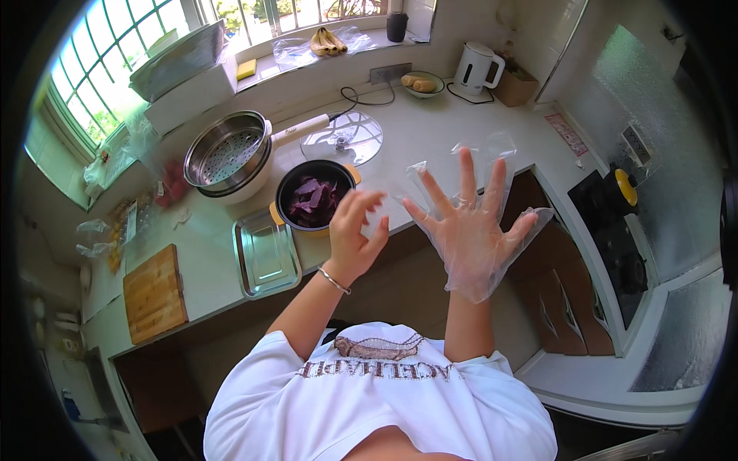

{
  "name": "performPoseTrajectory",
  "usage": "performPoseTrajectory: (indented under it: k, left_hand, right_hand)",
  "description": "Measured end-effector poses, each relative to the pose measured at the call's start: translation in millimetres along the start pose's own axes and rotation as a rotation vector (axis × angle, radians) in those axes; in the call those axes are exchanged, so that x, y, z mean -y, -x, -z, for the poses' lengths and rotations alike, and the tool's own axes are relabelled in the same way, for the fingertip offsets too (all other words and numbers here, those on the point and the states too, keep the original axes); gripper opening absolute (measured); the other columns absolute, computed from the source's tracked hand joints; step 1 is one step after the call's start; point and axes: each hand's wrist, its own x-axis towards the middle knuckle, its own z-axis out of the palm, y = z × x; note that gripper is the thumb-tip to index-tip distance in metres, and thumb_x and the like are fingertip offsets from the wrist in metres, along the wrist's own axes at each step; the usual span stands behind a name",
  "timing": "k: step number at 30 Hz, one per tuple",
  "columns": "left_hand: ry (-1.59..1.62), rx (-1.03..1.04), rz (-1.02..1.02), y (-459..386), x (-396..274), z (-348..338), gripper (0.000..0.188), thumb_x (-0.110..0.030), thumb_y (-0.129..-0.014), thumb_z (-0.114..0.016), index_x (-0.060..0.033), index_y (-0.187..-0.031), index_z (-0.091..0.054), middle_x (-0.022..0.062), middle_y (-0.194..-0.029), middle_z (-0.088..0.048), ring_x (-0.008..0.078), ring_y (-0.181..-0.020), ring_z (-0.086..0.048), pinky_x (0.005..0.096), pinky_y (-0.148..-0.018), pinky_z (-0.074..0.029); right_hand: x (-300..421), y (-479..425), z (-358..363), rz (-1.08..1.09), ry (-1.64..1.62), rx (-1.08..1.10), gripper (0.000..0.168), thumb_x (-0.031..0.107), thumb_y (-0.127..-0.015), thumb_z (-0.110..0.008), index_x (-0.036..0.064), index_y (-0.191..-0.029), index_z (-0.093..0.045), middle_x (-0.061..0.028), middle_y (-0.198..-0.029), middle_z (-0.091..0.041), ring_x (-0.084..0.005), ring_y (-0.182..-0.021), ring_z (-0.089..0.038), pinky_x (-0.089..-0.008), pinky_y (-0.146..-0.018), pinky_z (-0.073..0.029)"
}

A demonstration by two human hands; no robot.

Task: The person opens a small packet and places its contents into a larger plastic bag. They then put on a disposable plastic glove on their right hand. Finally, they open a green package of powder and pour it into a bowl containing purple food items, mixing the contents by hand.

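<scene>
My right hand [473,230] is held up over the counter's front edge, fingers spread, inside a loose clear plastic disposable glove [475,271]. To its left, my left hand [358,230] is bare, with curled fingers apart and nothing in them; a silver bangle [334,280] circles its wrist. Beside that hand stands a black-lined pot [289,173] with yellow handles, holding purple pieces of food [314,201]. A rectangular stainless steel tray [267,253] lies next to the pot.
Behind the pot are a steel steamer insert [230,147] in a long-handled electric pan and a glass lid [346,135]. A wooden cutting board [154,294] lies at the left. Farther back stand a bowl of food [424,94] and a white electric kettle [474,72]. A stove [614,259] is right.
</scene>
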Motion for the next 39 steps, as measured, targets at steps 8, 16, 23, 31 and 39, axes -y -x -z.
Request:
performPoseTrajectory:
  k: [8, 16, 23, 31, 39]
  left_hand:
    - [-0.353, -0.073, -0.434, -38, -15, 13, 0.024, -0.006, -0.067, -0.072, -0.004, -0.089, -0.065, 0.0083, -0.088, -0.066, 0.0231, -0.076, -0.062, 0.0298, -0.065, -0.049]
    - [-0.076, -0.024, -0.069, -30, -9, 21, 0.01, -0.005, -0.074, -0.064, -0.0047, -0.084, -0.062, 0.0047, -0.076, -0.063, 0.0176, -0.068, -0.059, 0.0261, -0.062, -0.046]
    - [0.732, 0.268, 0.484, -33, 2, 37, 0.015, -0.017, -0.092, -0.054, -0.003, -0.087, -0.058, -0.0014, -0.076, -0.056, 0.0066, -0.073, -0.05, 0.0212, -0.068, -0.039]
    - [0.699, 0.268, 0.376, -10, 2, 35, 0.02, -0.024, -0.091, -0.057, -0.0039, -0.087, -0.057, -0.0009, -0.085, -0.056, 0.0064, -0.079, -0.051, 0.0214, -0.07, -0.039]
    - [0.918, -0.053, 0.592, -9, 1, 45, 0.013, -0.013, -0.085, -0.064, -0.0014, -0.089, -0.068, 0.0009, -0.079, -0.063, 0.0058, -0.07, -0.051, 0.0201, -0.065, -0.04]
  right_hand:
    - [-10, 10, -1, -0.167, 0.163, 0.124, 0.09, 0.083, -0.072, -0.027, 0.032, -0.145, -0.015, -0.009, -0.152, -0.003, -0.0465, -0.135, -0.006, -0.059, -0.106, -0.008]
    - [-6, 11, 8, -0.279, 0.216, 0.238, 0.086, 0.08, -0.075, -0.027, 0.029, -0.144, -0.02, -0.0139, -0.151, -0.007, -0.0537, -0.132, 0.001, -0.0666, -0.102, -0.007]
    - [-2, 9, 3, -0.336, -0.134, 0.01, 0.09, 0.081, -0.073, -0.033, 0.027, -0.145, -0.018, -0.0129, -0.151, -0.006, -0.0516, -0.133, -0.006, -0.0637, -0.103, -0.016]
    - [-13, 7, 10, -0.325, -0.05, 0.072, 0.084, 0.076, -0.077, -0.033, 0.029, -0.145, -0.018, -0.0119, -0.152, -0.001, -0.0536, -0.132, 0.004, -0.0695, -0.1, -0.003]
    - [-30, -1, 12, -0.374, -0.051, 0.128, 0.084, 0.075, -0.078, -0.035, 0.029, -0.145, -0.016, -0.0125, -0.152, -0.002, -0.0537, -0.132, 0.005, -0.0688, -0.101, -0.005]
